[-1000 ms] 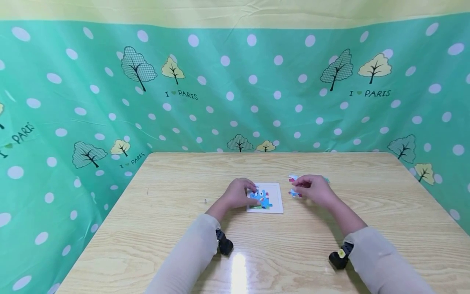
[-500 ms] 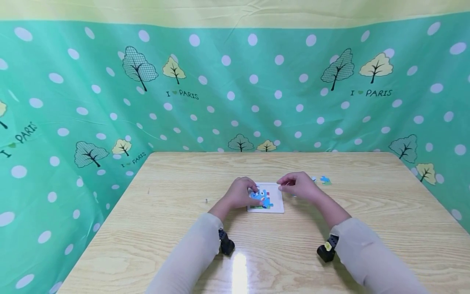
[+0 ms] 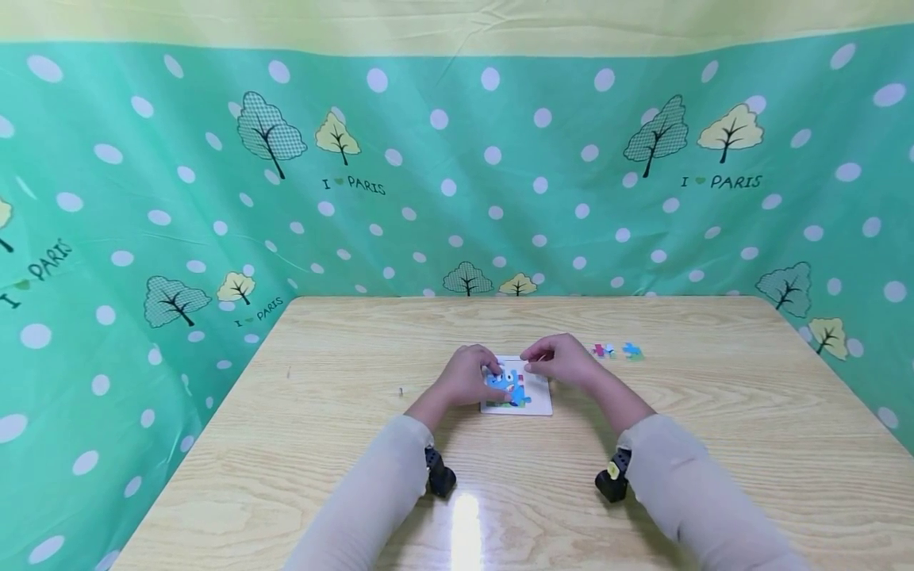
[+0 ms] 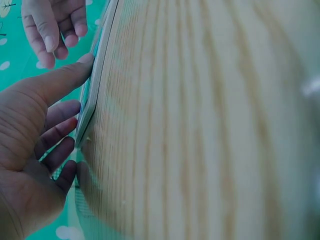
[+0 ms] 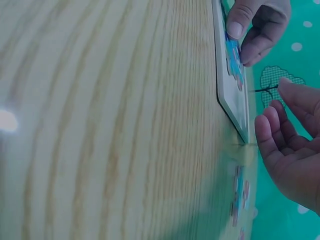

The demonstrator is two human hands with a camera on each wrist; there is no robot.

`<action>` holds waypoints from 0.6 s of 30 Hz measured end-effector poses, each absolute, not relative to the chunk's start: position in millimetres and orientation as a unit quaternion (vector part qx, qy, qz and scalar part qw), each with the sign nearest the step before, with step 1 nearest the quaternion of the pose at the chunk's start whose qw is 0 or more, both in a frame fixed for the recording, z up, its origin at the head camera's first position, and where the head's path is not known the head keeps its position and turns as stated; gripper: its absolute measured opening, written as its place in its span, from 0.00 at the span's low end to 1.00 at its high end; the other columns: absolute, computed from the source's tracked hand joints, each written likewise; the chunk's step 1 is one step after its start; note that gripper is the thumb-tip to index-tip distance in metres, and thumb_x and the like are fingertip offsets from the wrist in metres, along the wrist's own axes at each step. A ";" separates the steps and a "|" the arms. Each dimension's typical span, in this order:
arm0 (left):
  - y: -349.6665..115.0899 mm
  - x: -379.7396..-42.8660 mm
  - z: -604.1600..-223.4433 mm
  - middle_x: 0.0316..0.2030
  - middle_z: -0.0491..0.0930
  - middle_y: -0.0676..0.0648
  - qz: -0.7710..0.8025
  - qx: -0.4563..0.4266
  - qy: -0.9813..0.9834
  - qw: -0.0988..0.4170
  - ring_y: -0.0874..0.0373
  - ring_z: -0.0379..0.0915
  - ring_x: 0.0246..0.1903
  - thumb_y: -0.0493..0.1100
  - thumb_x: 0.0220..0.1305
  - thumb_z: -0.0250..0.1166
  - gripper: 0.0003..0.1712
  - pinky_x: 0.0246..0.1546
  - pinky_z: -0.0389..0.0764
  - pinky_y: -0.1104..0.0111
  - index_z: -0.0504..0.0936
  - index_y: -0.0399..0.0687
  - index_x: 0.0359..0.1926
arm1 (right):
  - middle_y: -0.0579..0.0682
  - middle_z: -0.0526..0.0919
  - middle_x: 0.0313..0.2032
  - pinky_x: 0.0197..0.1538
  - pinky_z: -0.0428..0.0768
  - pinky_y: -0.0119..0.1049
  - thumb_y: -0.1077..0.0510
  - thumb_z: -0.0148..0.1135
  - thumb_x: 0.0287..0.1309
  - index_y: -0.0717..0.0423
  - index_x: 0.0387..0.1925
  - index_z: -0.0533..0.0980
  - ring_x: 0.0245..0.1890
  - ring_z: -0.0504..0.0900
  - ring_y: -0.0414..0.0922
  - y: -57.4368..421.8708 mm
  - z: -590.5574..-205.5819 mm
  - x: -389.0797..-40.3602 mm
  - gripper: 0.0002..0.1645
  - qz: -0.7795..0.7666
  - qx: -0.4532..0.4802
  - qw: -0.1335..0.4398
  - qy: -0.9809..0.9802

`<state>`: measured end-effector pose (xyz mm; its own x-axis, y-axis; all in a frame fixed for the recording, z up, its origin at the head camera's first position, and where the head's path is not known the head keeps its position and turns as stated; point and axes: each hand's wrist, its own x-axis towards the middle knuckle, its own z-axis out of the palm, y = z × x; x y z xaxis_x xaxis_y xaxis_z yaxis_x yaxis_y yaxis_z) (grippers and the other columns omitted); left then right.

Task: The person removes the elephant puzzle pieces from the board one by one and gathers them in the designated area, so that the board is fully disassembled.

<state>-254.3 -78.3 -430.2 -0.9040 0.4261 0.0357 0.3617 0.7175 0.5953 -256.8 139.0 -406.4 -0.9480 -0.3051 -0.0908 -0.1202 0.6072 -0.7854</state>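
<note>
A flat puzzle tray (image 3: 540, 402) with a white border lies at mid-table. Joined blue puzzle pieces (image 3: 516, 388) with white and green parts fill some of it. Over the tray's left part rests my left hand (image 3: 466, 376), thumb and fingers spread apart; in the right wrist view its thumb (image 5: 239, 25) touches the pieces. My right hand (image 3: 566, 362) is above the tray's upper right, thumb and forefinger close together in the head view. Both wrist views show its other fingers loosely bent. Whether a piece sits between its fingertips I cannot tell.
To the right of the tray lie loose puzzle pieces, a red-and-white pair (image 3: 603, 350) and a blue-green one (image 3: 632, 350). A tiny object (image 3: 401, 391) is on the wooden table (image 3: 343, 444) at left. A green dotted curtain (image 3: 400, 174) hangs behind.
My right hand has moved left from the loose pieces to over the tray, uncovering pieces at the right. The left hand has stayed on the puzzle.
</note>
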 end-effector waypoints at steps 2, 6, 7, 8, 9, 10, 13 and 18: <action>-78.6 -253.9 -430.1 0.45 0.79 0.52 0.313 0.215 0.924 0.050 0.54 0.70 0.51 0.54 0.43 0.81 0.22 0.59 0.69 0.61 0.84 0.48 0.35 | 0.49 0.83 0.38 0.39 0.77 0.36 0.61 0.67 0.59 0.58 0.46 0.83 0.37 0.75 0.46 136.5 -407.1 -257.6 0.13 -0.431 -0.122 0.118 0.886; -78.9 -253.8 -429.9 0.45 0.80 0.52 0.317 0.220 0.921 0.047 0.54 0.71 0.50 0.53 0.43 0.81 0.22 0.58 0.69 0.62 0.84 0.48 0.35 | 0.50 0.84 0.40 0.40 0.79 0.37 0.63 0.67 0.58 0.58 0.46 0.83 0.37 0.77 0.45 133.5 -409.3 -259.6 0.13 -0.430 -0.138 0.132 0.882; -78.7 -253.9 -430.0 0.44 0.80 0.52 0.316 0.221 0.921 0.047 0.54 0.71 0.50 0.53 0.43 0.81 0.22 0.58 0.69 0.62 0.84 0.47 0.35 | 0.50 0.84 0.40 0.41 0.79 0.37 0.64 0.68 0.58 0.58 0.46 0.83 0.38 0.77 0.45 133.2 -409.8 -260.0 0.13 -0.429 -0.142 0.134 0.882; -78.7 -254.0 -430.1 0.44 0.80 0.52 0.316 0.223 0.921 0.046 0.54 0.71 0.50 0.53 0.43 0.81 0.22 0.57 0.70 0.61 0.84 0.48 0.35 | 0.50 0.84 0.41 0.42 0.79 0.38 0.64 0.68 0.57 0.59 0.46 0.83 0.38 0.77 0.45 133.1 -410.2 -260.5 0.14 -0.426 -0.148 0.135 0.882; -78.6 -254.1 -430.2 0.45 0.80 0.52 0.316 0.223 0.921 0.046 0.54 0.71 0.50 0.53 0.43 0.81 0.22 0.58 0.70 0.61 0.84 0.48 0.35 | 0.50 0.84 0.41 0.43 0.79 0.38 0.64 0.68 0.57 0.58 0.46 0.83 0.38 0.77 0.45 133.0 -410.8 -261.2 0.14 -0.423 -0.150 0.134 0.883; -78.6 -254.1 -430.3 0.45 0.80 0.52 0.316 0.222 0.921 0.047 0.54 0.71 0.51 0.53 0.43 0.81 0.22 0.58 0.70 0.61 0.84 0.48 0.35 | 0.50 0.84 0.41 0.44 0.78 0.38 0.64 0.69 0.57 0.59 0.46 0.83 0.38 0.77 0.44 133.0 -411.4 -261.9 0.14 -0.420 -0.156 0.133 0.884; -78.4 -254.2 -430.8 0.46 0.79 0.52 0.316 0.218 0.922 0.051 0.53 0.70 0.51 0.53 0.43 0.81 0.22 0.58 0.69 0.61 0.83 0.48 0.34 | 0.51 0.84 0.40 0.44 0.78 0.38 0.65 0.69 0.56 0.60 0.47 0.83 0.38 0.77 0.44 133.2 -413.5 -263.9 0.15 -0.420 -0.160 0.138 0.882; -77.7 -254.6 -431.1 0.46 0.79 0.52 0.313 0.215 0.924 0.051 0.54 0.70 0.52 0.53 0.42 0.81 0.22 0.59 0.69 0.61 0.84 0.49 0.34 | 0.52 0.83 0.37 0.42 0.78 0.36 0.68 0.69 0.54 0.62 0.46 0.82 0.36 0.76 0.44 133.6 -416.9 -266.0 0.16 -0.424 -0.165 0.150 0.878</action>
